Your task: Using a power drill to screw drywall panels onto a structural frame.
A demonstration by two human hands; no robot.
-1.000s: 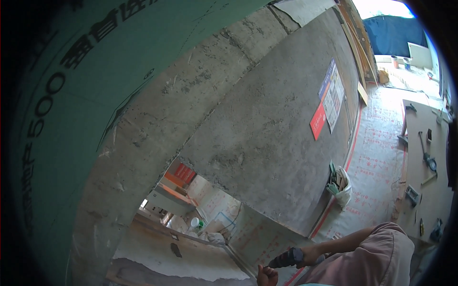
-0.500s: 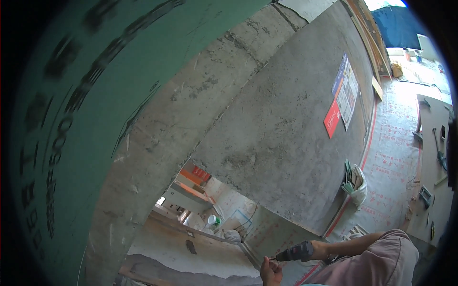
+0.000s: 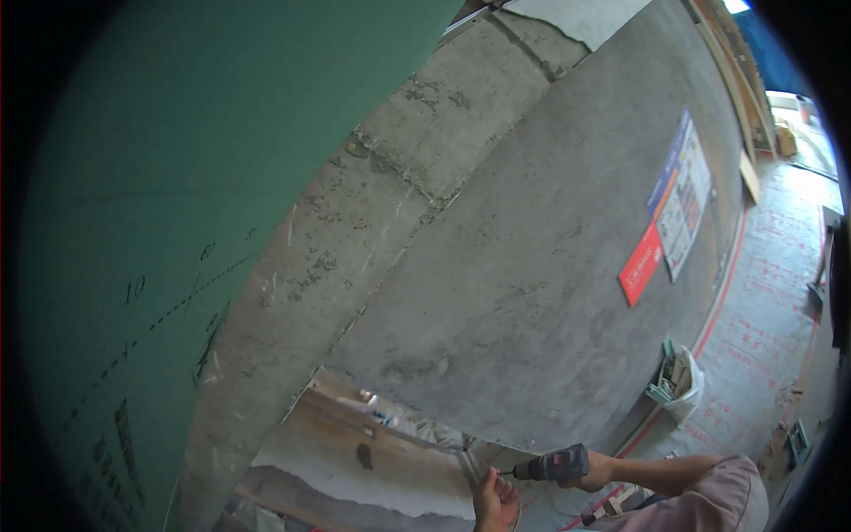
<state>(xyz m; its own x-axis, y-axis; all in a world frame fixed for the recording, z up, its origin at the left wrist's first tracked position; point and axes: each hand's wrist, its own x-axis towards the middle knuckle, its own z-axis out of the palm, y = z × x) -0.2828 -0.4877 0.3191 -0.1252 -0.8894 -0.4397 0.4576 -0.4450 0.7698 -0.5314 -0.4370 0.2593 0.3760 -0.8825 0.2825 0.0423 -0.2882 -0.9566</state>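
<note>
My right hand [image 3: 596,472] is closed on the handle end of a black cordless drill [image 3: 554,465], held level at the bottom of the view. The drill's thin bit points left and ends at the fingertips of my left hand [image 3: 496,504]. That hand's fingers are curled and pinched together at the tip; whatever lies between them is too small to make out. Close by on the left, a large green wallboard [image 3: 222,115] with black markings fills much of the view.
Bare concrete wall [image 3: 523,293] carries a red, blue and white poster [image 3: 665,213]. A white bag of offcuts [image 3: 683,390] stands on the sheet-covered floor [image 3: 762,310] at its foot. Wooden boards [image 3: 731,80] lean at the far right. Below is an opening in the wall with clutter beyond.
The view has swung, so the wall and poster sit further right and lower, and less of the work table shows. Drill and both hands have risen slightly, bit still at the left fingertips.
</note>
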